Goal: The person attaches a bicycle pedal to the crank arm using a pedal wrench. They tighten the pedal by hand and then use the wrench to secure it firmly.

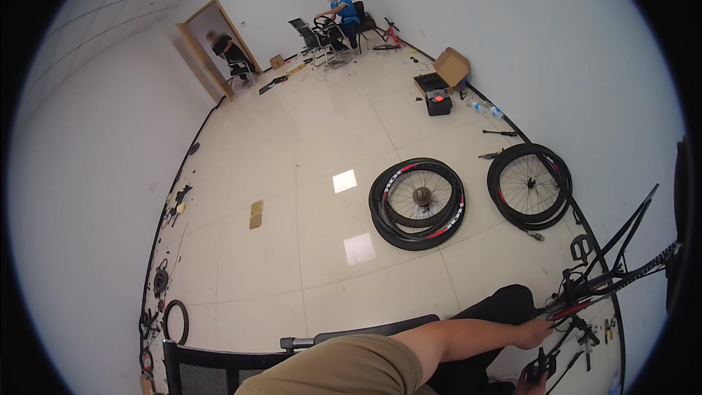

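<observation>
A black bicycle frame (618,278) with red parts and a chain (658,256) stands at the right without wheels. My left hand (535,332) reaches across to it, fingers closed on the frame's near end; the exact part gripped is hidden. Below it, at the bottom edge, my right hand (529,382) is partly cut off by the picture. Its fingers are closed around a black part that looks like a pedal (541,366). Another black pedal (580,248) shows beyond the frame, near the wall.
Wheels with loose tyres lie ahead, one with a cassette (422,196), another by the wall (530,183). A cardboard box (451,67) and a black case (439,105) sit farther back. Small parts line the left wall. Two people sit at the far end. A chair (219,357) is beside me.
</observation>
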Demonstrator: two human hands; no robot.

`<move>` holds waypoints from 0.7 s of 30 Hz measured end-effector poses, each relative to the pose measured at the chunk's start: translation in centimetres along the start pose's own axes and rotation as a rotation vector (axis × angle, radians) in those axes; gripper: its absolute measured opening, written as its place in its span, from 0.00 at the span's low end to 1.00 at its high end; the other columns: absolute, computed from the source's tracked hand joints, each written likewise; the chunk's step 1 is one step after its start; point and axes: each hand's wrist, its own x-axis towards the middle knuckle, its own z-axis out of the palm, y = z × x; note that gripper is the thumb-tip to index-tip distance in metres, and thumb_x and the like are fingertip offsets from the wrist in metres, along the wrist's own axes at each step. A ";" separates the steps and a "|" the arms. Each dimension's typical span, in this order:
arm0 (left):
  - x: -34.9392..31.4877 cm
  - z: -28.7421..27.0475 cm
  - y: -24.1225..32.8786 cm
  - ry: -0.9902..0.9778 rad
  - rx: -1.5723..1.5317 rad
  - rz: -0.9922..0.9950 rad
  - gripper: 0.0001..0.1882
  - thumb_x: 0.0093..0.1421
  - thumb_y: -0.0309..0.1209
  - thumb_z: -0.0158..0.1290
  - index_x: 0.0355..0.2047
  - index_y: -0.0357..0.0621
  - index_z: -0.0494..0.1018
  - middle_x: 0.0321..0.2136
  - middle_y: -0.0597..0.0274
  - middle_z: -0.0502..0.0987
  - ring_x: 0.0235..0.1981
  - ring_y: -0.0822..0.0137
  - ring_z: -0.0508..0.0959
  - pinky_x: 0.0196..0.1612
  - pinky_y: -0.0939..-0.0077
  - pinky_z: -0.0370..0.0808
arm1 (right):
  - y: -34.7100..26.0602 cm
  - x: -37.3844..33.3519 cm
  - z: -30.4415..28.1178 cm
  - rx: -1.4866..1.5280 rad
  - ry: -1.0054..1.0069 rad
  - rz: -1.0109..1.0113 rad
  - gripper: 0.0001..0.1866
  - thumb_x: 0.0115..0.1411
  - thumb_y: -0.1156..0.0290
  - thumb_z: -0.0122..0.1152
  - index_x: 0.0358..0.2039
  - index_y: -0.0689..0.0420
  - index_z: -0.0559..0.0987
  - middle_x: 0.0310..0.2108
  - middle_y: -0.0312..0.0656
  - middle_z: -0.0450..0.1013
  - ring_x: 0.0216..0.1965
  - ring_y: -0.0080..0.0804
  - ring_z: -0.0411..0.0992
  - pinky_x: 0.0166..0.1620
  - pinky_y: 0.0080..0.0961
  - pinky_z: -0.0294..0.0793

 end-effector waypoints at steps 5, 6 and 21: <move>-1.1 -0.1 0.6 0.017 -0.073 0.042 0.17 0.72 0.35 0.41 0.50 0.32 0.68 0.36 0.34 0.77 0.42 0.37 0.77 0.45 0.52 0.73 | -0.1 1.1 -0.9 -0.008 0.040 0.048 0.18 0.73 0.65 0.43 0.52 0.59 0.78 0.49 0.47 0.77 0.45 0.47 0.73 0.49 0.46 0.74; -1.3 -0.1 0.4 0.026 -0.093 0.052 0.17 0.72 0.35 0.41 0.51 0.33 0.68 0.36 0.35 0.77 0.41 0.37 0.77 0.45 0.52 0.74 | 0.0 1.3 -1.2 -0.013 0.051 0.045 0.18 0.73 0.65 0.43 0.53 0.59 0.77 0.49 0.48 0.76 0.45 0.47 0.73 0.50 0.47 0.74; -1.1 -0.1 -0.1 -0.019 -0.090 0.027 0.19 0.72 0.35 0.41 0.56 0.35 0.68 0.36 0.36 0.77 0.41 0.40 0.78 0.46 0.56 0.74 | 0.3 2.3 -2.0 0.010 0.022 0.042 0.18 0.73 0.65 0.41 0.53 0.59 0.77 0.48 0.48 0.76 0.47 0.48 0.72 0.52 0.49 0.73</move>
